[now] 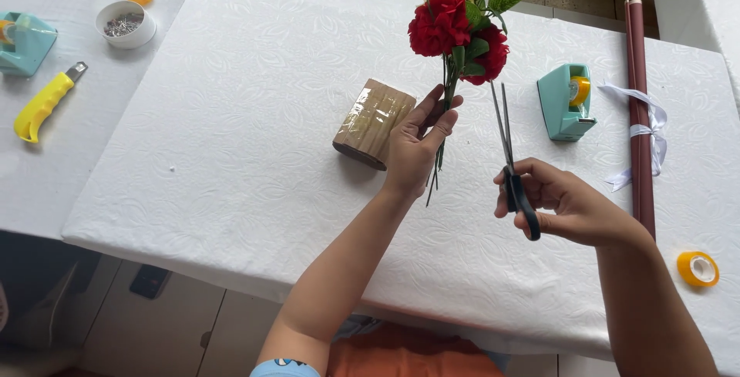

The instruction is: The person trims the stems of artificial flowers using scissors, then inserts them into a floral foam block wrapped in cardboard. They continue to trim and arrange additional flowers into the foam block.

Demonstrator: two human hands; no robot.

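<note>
My left hand [412, 149] grips red flower stems [445, 92], leaves cut off at top; right hand [566, 203] clasps black scissors [512, 165], handles partly hidden; brown block [374, 121] mid-surface [231, 153].

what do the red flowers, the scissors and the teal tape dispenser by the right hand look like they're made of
Red flowers: probably fabric, artificial; petals matte and crimped, stems thin and wiry.
Scissors: bare grey metal blades, black handles that look like smooth plastic.
Teal tape dispenser: moulded plastic with a slight sheen, holding a yellow-cored roll.
</note>
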